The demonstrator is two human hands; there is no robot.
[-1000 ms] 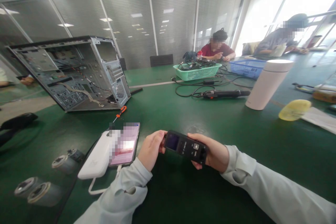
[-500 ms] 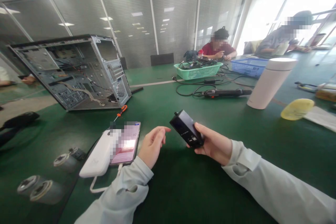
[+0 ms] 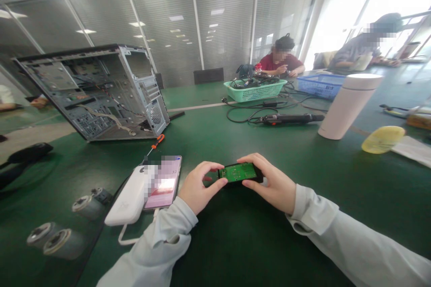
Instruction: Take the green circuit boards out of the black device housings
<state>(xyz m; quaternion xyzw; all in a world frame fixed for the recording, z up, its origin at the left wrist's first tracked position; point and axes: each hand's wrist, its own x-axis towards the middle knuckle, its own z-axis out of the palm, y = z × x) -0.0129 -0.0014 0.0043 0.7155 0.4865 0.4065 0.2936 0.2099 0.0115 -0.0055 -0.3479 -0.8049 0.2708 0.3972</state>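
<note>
Between my two hands is a small black device (image 3: 258, 175) with a green circuit board (image 3: 239, 171) showing on its upper face. My left hand (image 3: 201, 184) grips its left end, thumb in front and fingers behind. Around the right end, my right hand (image 3: 274, 184) is closed with thumb and fingers on opposite edges. To the left of my left hand lie a white power bank (image 3: 126, 199) and a phone (image 3: 164, 184) with its screen lit. A white cable (image 3: 126, 237) loops at their lower end.
An opened computer case (image 3: 101, 94) stands at the left, an orange-handled screwdriver (image 3: 158, 141) before it. Several metal cylinders (image 3: 63, 243) sit front left. A black electric screwdriver (image 3: 286, 119), a pink bottle (image 3: 350, 105), a green basket (image 3: 256, 93) and a blue basket (image 3: 319, 86) are beyond. Two people sit across.
The black device has been turned over, from its dark printed face to the green board. My left hand has moved right and taken hold of its left end.
</note>
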